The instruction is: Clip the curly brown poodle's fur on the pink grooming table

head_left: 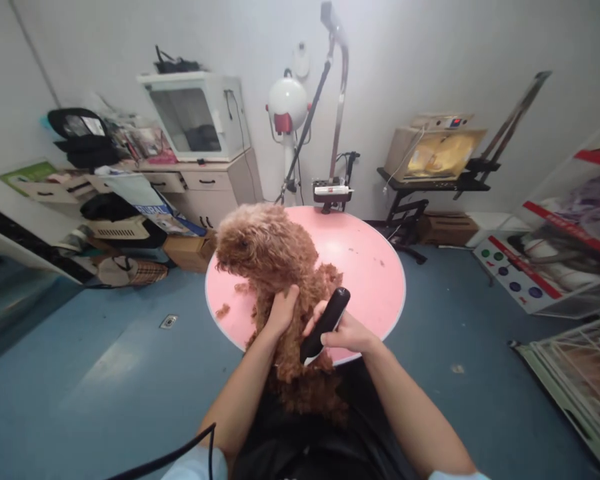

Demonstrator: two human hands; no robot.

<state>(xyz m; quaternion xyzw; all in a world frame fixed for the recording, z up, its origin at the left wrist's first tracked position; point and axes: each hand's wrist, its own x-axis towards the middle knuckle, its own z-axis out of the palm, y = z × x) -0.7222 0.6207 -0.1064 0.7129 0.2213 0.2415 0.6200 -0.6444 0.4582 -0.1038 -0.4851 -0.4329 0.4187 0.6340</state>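
Observation:
A curly brown dog [267, 247] is on a round pink grooming table [367, 267], its head turned to the left. My left hand [284, 308] is closed against the dog's chest and front side, with some fingers buried in the fur. In my right hand [347, 331] is a black hair clipper [329, 320], tilted with its lower end against the fur near the table's front edge. Cut tufts of fur [223, 311] lie on the tabletop. More brown fur [313, 397] hangs over my black apron [305, 443].
A grooming arm [341, 100] rises at the table's back, with a tray [331, 193] on it. Behind stands a white dryer [287, 103]. Cabinets [213, 180] are at the left. A lit box [437, 160] sits on a black stand at the right, near a display case [535, 267].

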